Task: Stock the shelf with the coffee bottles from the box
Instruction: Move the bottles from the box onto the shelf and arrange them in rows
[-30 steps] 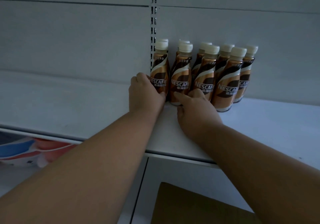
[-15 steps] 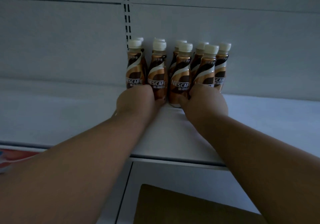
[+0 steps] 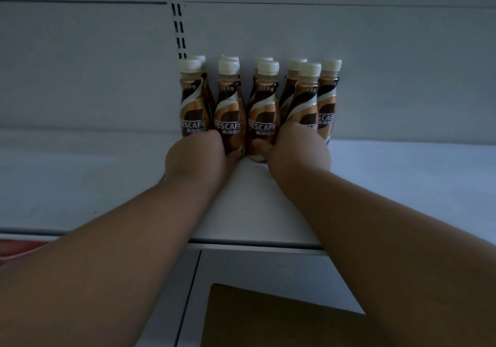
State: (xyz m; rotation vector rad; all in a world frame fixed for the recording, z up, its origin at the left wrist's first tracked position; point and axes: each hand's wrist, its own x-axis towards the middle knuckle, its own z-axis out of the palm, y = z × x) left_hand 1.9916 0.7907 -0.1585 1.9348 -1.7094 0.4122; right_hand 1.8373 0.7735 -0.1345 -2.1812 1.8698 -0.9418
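1. The left hand (image 3: 197, 153) presses knuckles-up against the foot of the two leftmost brown-and-gold plastic coffee bottles with white caps (image 3: 193, 110); its fingers are curled under, and I cannot tell whether they hold anything.
2. The bottles stand upright in two rows at the back of the white metal shelf (image 3: 402, 185), directly beyond both hands.
3. The right hand (image 3: 298, 148) wraps the third front bottle (image 3: 264, 115), thumb across its base.
4. The brown cardboard box (image 3: 268, 317) lies below.

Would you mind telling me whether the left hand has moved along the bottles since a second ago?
Yes. The left hand shifted from beside the leftmost bottle to its front.
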